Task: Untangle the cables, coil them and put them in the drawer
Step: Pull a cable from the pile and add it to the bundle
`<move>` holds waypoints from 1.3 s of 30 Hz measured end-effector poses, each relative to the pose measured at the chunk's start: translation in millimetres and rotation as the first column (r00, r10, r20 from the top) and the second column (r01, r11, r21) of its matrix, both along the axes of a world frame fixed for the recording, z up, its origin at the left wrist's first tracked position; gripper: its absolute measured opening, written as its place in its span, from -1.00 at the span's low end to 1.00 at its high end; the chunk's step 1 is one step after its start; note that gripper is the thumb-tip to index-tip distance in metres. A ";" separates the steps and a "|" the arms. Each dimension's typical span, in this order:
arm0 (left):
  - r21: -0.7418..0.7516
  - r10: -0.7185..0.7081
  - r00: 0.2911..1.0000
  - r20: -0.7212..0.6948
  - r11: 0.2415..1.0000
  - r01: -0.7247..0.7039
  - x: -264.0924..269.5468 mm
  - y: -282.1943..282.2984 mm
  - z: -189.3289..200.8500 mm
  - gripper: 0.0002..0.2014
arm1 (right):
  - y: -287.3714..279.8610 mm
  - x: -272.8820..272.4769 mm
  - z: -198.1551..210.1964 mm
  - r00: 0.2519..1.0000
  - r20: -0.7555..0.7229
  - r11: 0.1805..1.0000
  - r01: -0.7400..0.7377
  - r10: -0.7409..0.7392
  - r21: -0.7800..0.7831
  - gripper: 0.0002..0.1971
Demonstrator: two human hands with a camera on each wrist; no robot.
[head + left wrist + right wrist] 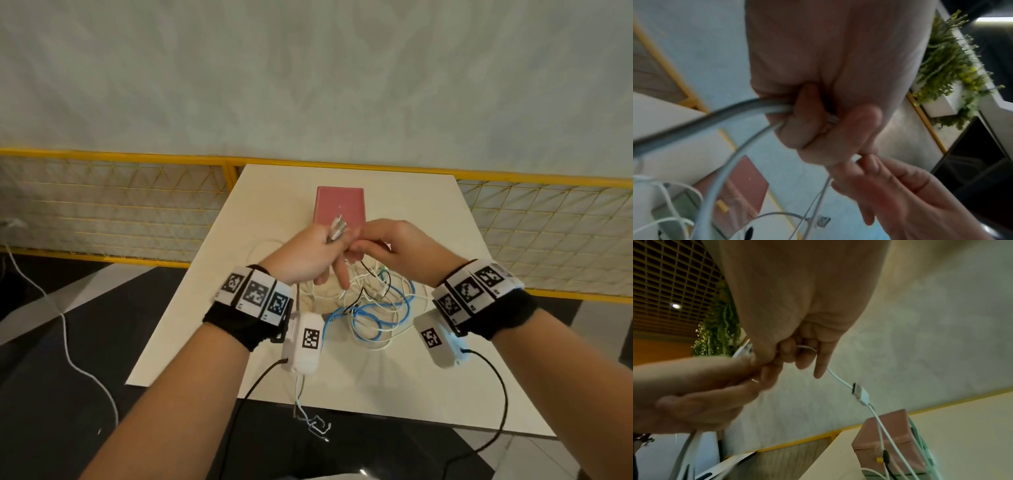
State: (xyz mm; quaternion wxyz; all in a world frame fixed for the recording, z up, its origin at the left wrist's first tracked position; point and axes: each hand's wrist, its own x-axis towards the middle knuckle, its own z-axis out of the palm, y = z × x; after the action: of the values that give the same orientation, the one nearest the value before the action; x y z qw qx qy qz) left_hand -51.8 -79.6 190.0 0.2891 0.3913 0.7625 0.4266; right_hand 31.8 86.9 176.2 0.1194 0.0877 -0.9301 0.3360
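A tangle of white, blue and black cables (373, 305) lies mid-table, in front of a pink drawer box (339, 209). Above the tangle, my left hand (329, 250) grips a bunch of white-grey cable (756, 107), and plug ends (337, 228) stick up past its thumb. My right hand (363, 245) meets the left and pinches a thin white cable (807, 348) between thumb and fingers. From it a white USB plug (859, 392) hangs down over the pink drawer box (892, 434). No open drawer shows on the box.
The white table (212, 325) stands against a yellow mesh railing (113, 205) and a pale wall. A white cord (68, 342) trails on the dark floor at left. A thin cable end (308, 414) hangs off the table's front edge. Green plants (949, 68) stand behind.
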 end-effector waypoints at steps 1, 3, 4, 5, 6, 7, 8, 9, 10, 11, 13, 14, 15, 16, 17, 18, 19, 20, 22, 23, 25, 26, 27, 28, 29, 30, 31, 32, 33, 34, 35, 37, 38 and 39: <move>0.011 0.020 1.000 0.015 1.000 -0.020 -0.3 -0.9 -0.3 -0.61 | 2.5 0.1 1.7 1.000 -0.016 1.000 -0.009 0.009 0.024 -0.81; 0.087 0.140 0.990 -0.015 0.987 -0.138 -5.0 -4.7 6.0 -0.64 | 12.8 1.7 -5.4 0.999 0.026 0.999 0.043 -0.043 -0.011 -0.78; 0.161 0.235 0.972 -0.023 0.960 -0.228 -9.0 -7.0 10.4 -0.65 | 18.1 3.5 -11.8 0.995 0.065 0.996 0.080 -0.077 -0.046 -0.76; 0.250 0.341 0.940 0.005 0.910 -0.332 -14.2 -9.6 15.0 -0.67 | 23.3 5.8 -19.0 0.990 0.091 0.991 0.112 -0.105 -0.078 -0.75; 0.330 0.442 0.895 0.053 0.838 -0.434 -21.3 -12.3 19.5 -0.68 | 28.7 7.9 -26.0 0.987 0.105 0.985 0.135 -0.124 -0.105 -0.74; 0.383 0.524 0.847 0.092 0.767 -0.515 -28.8 -15.1 22.2 -0.69 | 33.3 10.4 -31.4 0.983 0.114 0.981 0.154 -0.141 -0.120 -0.72; 0.402 0.580 0.808 0.100 0.719 -0.566 -34.8 -17.5 23.2 -0.68 | 36.9 12.1 -35.4 0.980 0.121 0.978 0.173 -0.159 -0.118 -0.72; 0.397 0.613 0.787 0.069 0.707 -0.586 -39.1 -19.0 22.0 -0.68 | 39.4 12.5 -37.3 0.975 0.129 0.977 0.193 -0.180 -0.094 -0.71; 0.383 0.623 0.782 0.008 0.720 -0.578 -40.9 -19.7 19.6 -0.71 | 41.2 11.8 -38.1 0.970 0.138 0.976 0.209 -0.199 -0.062 -0.71; 0.374 0.608 0.792 -0.060 0.749 -0.546 -37.9 -19.9 19.1 -0.75 | 40.7 11.4 -36.4 0.967 0.147 0.976 0.214 -0.207 -0.035 -0.72; 0.369 0.508 0.845 -0.166 0.827 -0.425 -26.2 -15.8 18.2 -0.74 | 36.5 7.4 -31.2 0.975 0.132 0.983 0.182 -0.180 0.000 -0.73; 0.349 0.431 0.880 -0.202 0.871 -0.347 -17.9 -11.7 18.4 -0.69 | 32.6 5.1 -26.4 0.981 0.120 0.988 0.155 -0.155 0.011 -0.73; 0.305 0.348 0.907 -0.235 0.913 -0.271 -11.1 -6.7 17.4 -0.64 | 28.5 2.6 -20.5 0.986 0.104 0.991 0.130 -0.131 0.018 -0.74; 0.237 0.267 0.926 -0.268 0.950 -0.206 -6.6 -1.1 14.9 -0.63 | 24.8 -0.3 -14.6 0.990 0.086 0.994 0.108 -0.109 0.018 -0.75; 0.155 0.195 0.940 -0.281 0.976 -0.156 -3.9 4.6 11.5 -0.64 | 22.1 -2.8 -8.6 0.994 0.060 0.996 0.087 -0.089 0.023 -0.76; 0.078 0.134 0.954 -0.269 0.990 -0.117 -2.0 8.8 8.2 -0.67 | 19.8 -4.8 -2.3 0.997 0.031 0.997 0.071 -0.072 0.038 -0.77; 0.034 0.090 0.966 -0.242 0.996 -0.084 -2.3 10.8 4.5 -0.68 | 18.6 -6.3 2.7 0.998 0.002 0.996 0.057 -0.057 0.065 -0.78; 0.040 0.083 0.976 -0.203 0.996 -0.076 -3.6 11.0 2.2 -0.68 | 19.3 -7.9 5.5 0.999 -0.015 0.996 0.045 -0.044 0.081 -0.79; 0.160 0.189 0.975 -0.119 0.973 -0.169 -8.9 7.1 5.8 -0.69 | 24.9 -8.9 4.9 0.998 0.004 0.997 0.067 -0.067 0.023 -0.79; 0.254 0.280 0.958 -0.064 0.933 -0.255 -12.7 3.9 11.3 -0.71 | 29.2 -9.0 1.1 0.995 0.021 0.995 0.097 -0.096 -0.024 -0.77; 0.409 0.448 0.892 0.050 0.806 -0.428 -25.1 -0.4 19.5 -0.69 | 38.1 -9.5 -11.0 0.988 0.053 0.986 0.152 -0.148 -0.065 -0.73; 0.436 0.498 0.864 0.068 0.764 -0.475 -31.2 -1.5 21.1 -0.66 | 41.1 -10.1 -16.6 0.983 0.077 0.985 0.168 -0.164 -0.047 -0.72; 0.425 0.528 0.848 0.048 0.757 -0.496 -36.9 -2.6 20.1 -0.65 | 42.5 -12.1 -20.9 0.979 0.108 0.984 0.175 -0.173 -0.010 -0.71; 0.384 0.536 0.844 -0.001 0.780 -0.495 -39.6 -2.2 17.5 -0.67 | 43.7 -12.6 -24.1 0.972 0.143 0.983 0.183 -0.185 0.025 -0.72; 0.341 0.530 0.846 -0.059 0.807 -0.482 -40.6 -2.3 14.5 -0.71 | 42.8 -13.8 -25.2 0.968 0.166 0.982 0.184 -0.190 0.049 -0.72; 0.316 0.510 0.854 -0.102 0.831 -0.458 -39.3 -2.5 12.4 -0.77 | 40.9 -15.2 -25.4 0.966 0.177 0.982 0.180 -0.187 0.058 -0.72; 0.306 0.477 0.870 -0.124 0.852 -0.424 -35.9 -1.8 10.9 -0.77 | 38.0 -16.4 -24.0 0.968 0.176 0.983 0.172 -0.179 0.058 -0.72; 0.298 0.432 0.891 -0.138 0.876 -0.379 -31.9 0.1 8.4 -0.72 | 34.7 -17.8 -22.4 0.971 0.170 0.985 0.162 -0.169 0.053 -0.73; 0.276 0.375 0.914 -0.158 0.905 -0.323 -27.5 3.1 6.1 -0.66 | 31.1 -19.4 -20.2 0.974 0.161 0.987 0.154 -0.159 0.046 -0.73; 0.230 0.311 0.932 -0.187 0.936 -0.266 -23.1 7.1 3.9 -0.63 | 27.9 -21.0 -17.7 0.978 0.147 0.989 0.144 -0.148 0.036 -0.74; 0.171 0.245 0.946 -0.214 0.963 -0.211 -19.5 11.7 0.9 -0.65 | 24.7 -22.4 -14.8 0.983 0.127 0.991 0.131 -0.133 0.028 -0.75; 0.078 0.137 0.970 -0.201 0.989 -0.124 -14.1 17.5 -4.9 -0.74 | 19.3 -24.9 -9.0 0.993 0.074 0.995 0.092 -0.094 0.024 -0.78; 0.076 0.114 0.980 -0.162 0.992 -0.103 -12.2 18.0 -7.1 -0.73 | 17.9 -24.9 -7.3 0.996 0.048 0.997 0.071 -0.072 0.024 -0.79; 0.090 0.113 0.985 -0.133 0.991 -0.102 -11.6 17.6 -8.6 -0.70 | 17.2 -24.6 -6.0 0.998 0.026 0.998 0.055 -0.056 0.025 -0.79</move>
State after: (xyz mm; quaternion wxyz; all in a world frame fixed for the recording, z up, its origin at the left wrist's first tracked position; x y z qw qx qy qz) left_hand -63.4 -62.0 181.4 0.1958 0.3897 0.7822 0.4450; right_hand 7.2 104.1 170.2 0.1151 0.0588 -0.9378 0.3221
